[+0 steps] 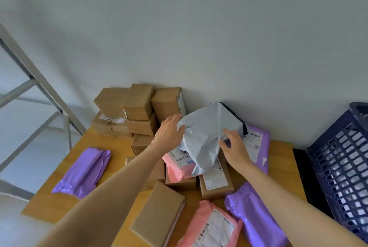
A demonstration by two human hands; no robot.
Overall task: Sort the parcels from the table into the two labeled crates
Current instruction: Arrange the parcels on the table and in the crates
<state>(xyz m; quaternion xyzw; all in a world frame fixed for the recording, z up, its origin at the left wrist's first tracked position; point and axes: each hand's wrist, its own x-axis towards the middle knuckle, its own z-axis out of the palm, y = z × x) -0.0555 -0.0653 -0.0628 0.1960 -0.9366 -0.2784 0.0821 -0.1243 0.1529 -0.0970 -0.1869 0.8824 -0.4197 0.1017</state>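
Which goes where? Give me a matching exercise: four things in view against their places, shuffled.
Things:
1. grey mailer
2. lone purple mailer
3. blue crate
4. stacked cardboard boxes

Places:
A. beyond the right edge of the table
B. gripped by the left hand and right hand
C. back of the table, against the wall
D. left part of the table, lying alone

Pairs: 1-B, 2-D, 3-A, 4-C
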